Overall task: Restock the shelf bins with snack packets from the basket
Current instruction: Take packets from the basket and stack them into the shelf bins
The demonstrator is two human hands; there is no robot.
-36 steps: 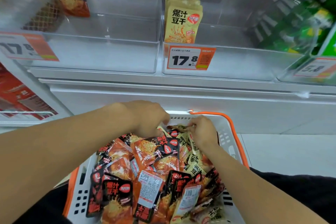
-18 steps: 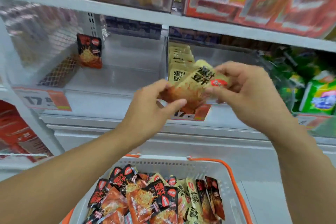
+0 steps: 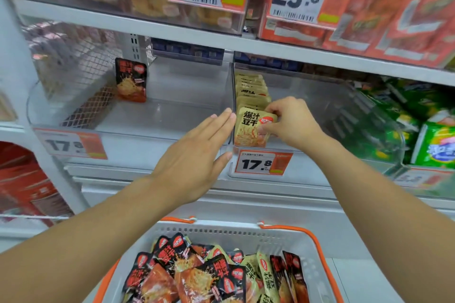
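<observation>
At the front of the yellow row [image 3: 251,91], my right hand [image 3: 290,122] pinches a yellow packet [image 3: 252,126], upright inside the right bin [image 3: 320,106]. My left hand [image 3: 197,152] is flat and empty, fingertips at the divider beside the row. Letting go too early could tip the packet forward over the bin's lip. Below the row, the basket [image 3: 246,231] holds black and yellow packets; mixing colours is the other risk.

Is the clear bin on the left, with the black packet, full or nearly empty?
Nearly empty: the left bin holds only one black packet, standing upright at its back.
</observation>
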